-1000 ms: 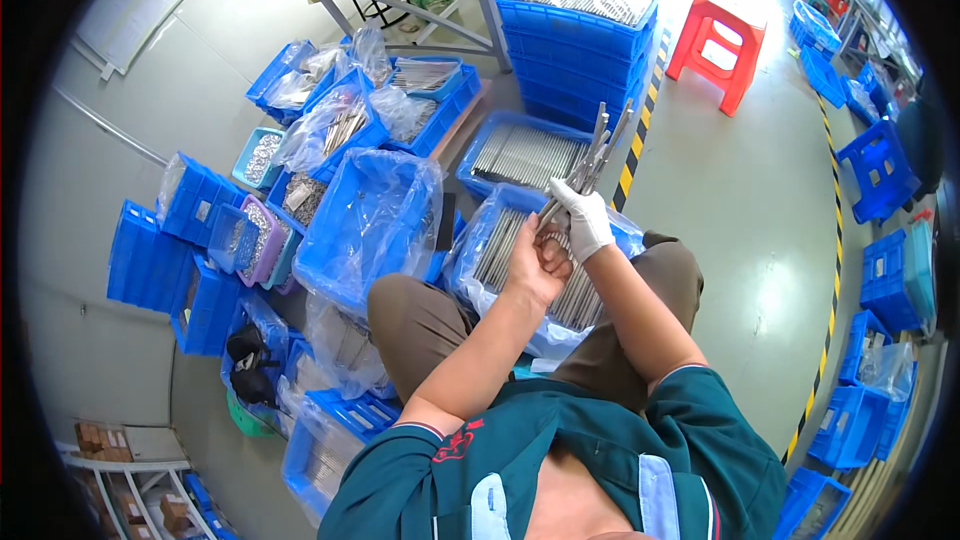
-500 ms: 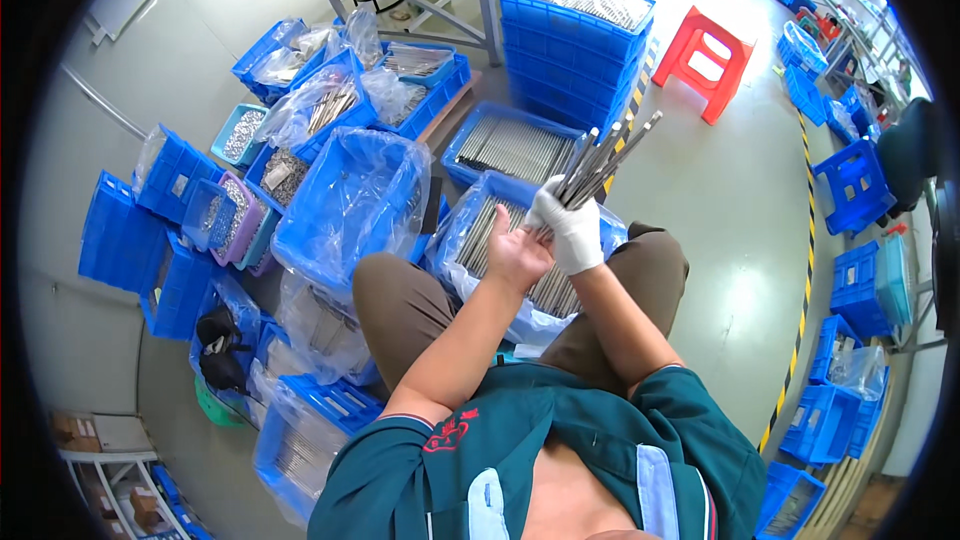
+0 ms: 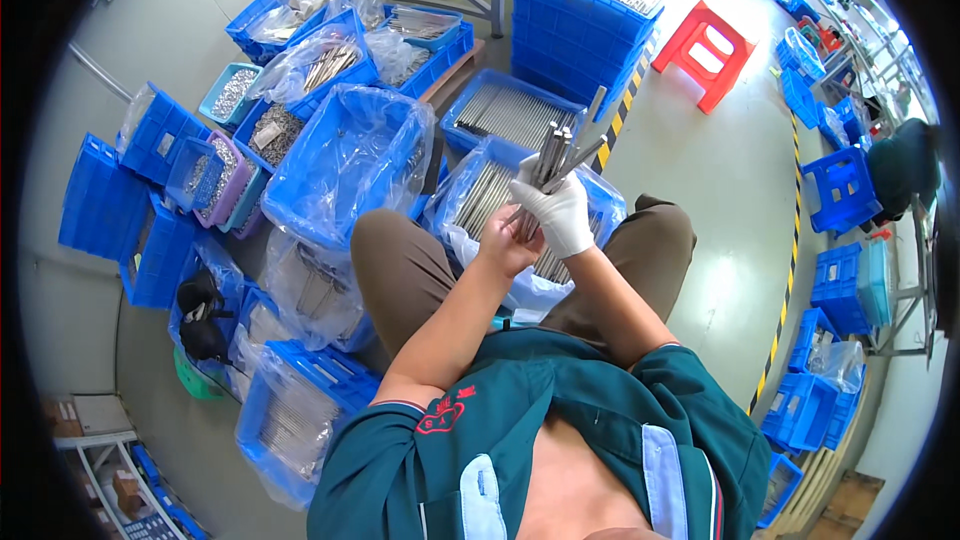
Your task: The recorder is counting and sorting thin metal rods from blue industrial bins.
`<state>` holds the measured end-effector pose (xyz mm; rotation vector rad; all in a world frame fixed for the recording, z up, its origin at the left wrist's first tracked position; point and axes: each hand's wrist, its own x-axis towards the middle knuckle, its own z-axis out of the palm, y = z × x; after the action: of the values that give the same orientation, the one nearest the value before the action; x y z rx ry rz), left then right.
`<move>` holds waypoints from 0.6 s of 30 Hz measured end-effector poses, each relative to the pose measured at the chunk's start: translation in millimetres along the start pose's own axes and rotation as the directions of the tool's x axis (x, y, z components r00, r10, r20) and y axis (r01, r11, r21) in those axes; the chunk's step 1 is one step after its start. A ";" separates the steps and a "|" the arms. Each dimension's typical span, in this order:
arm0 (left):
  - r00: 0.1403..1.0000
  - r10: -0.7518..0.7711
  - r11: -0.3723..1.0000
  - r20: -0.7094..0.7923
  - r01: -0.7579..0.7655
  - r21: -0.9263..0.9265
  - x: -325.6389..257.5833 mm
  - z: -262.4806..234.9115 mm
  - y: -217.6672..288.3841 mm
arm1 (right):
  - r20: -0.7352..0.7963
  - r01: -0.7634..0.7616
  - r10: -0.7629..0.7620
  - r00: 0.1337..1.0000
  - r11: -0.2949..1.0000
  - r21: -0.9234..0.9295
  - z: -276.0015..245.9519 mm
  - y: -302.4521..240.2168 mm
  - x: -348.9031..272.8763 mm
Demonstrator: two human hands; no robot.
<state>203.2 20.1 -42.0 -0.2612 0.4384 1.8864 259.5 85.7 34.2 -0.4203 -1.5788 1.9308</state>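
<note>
A bundle of thin grey metal rods [image 3: 549, 162] stands up between my hands, fanned at its top, with one or two rods leaning out to the right. My right hand [image 3: 562, 217], in a white glove, is wrapped round the bundle. Bare, my left hand [image 3: 509, 243] closes about the lower ends of the rods; some of its fingers are hidden. Beneath both hands is a blue crate lined with clear plastic [image 3: 447, 202], holding many similar rods [image 3: 487, 198] laid side by side. Just beyond it, another blue crate [image 3: 452, 140] holds more rods in rows.
A blue crate with a plastic liner [image 3: 345, 105] stands left of my knee. Bins of small metal parts [image 3: 236, 90] lie farther left. Stacked blue crates [image 3: 575, 35] rise ahead, beside a red stool [image 3: 703, 57]. Yellow-black tape [image 3: 795, 270] runs along the floor at right.
The rods have come lower and more upright, their tops moving left. My left hand has gone from an open palm beside them to closing round their lower ends. The view has shifted slightly.
</note>
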 end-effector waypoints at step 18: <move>0.947 -0.126 0.884 -0.296 0.243 0.400 -11.6 -62.0 9.2 | -0.068 -0.021 0.024 0.997 0.998 0.053 -18.7 -55.5 -9.6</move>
<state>196.7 -18.8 -92.1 -0.2448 0.9660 1.5209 291.8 100.2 81.9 -0.4796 -1.4830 1.9488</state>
